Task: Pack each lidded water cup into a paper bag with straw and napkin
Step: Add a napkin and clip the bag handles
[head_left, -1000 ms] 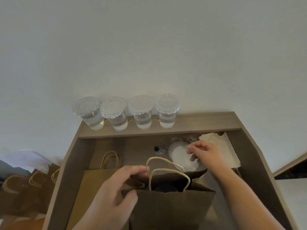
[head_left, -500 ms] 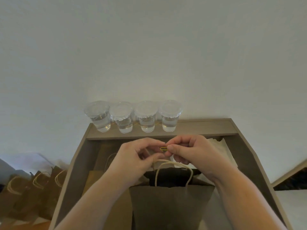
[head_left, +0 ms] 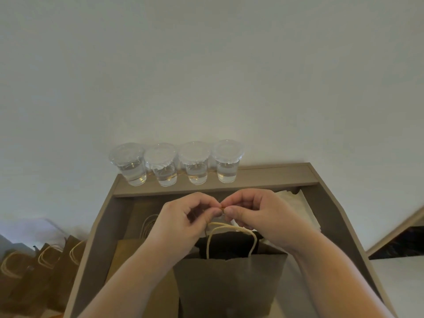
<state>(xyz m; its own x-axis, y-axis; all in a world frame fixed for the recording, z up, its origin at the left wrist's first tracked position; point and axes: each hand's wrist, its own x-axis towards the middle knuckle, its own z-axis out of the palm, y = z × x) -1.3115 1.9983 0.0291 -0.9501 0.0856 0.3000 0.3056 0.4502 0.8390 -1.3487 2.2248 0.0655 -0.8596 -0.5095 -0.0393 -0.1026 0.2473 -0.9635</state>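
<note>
Just beyond the hands, four lidded cups (head_left: 196, 165) stand in a row on the back ledge of the bench (head_left: 275, 175), each holding some water. Both hands are closed in a pinch. The left hand (head_left: 181, 223) and right hand (head_left: 259, 216) meet fingertip to fingertip on one small yellowish piece (head_left: 222, 209), too small to identify. Directly below them one bag (head_left: 229, 283) stands open with its two handles (head_left: 231, 227) up; its inside is dark and the contents are unclear. Beside the left wrist lies a flat bag (head_left: 128, 251). Napkins (head_left: 302, 210) lie just past the right hand. Three more bags (head_left: 46, 271) stand well left of the left hand.
</note>
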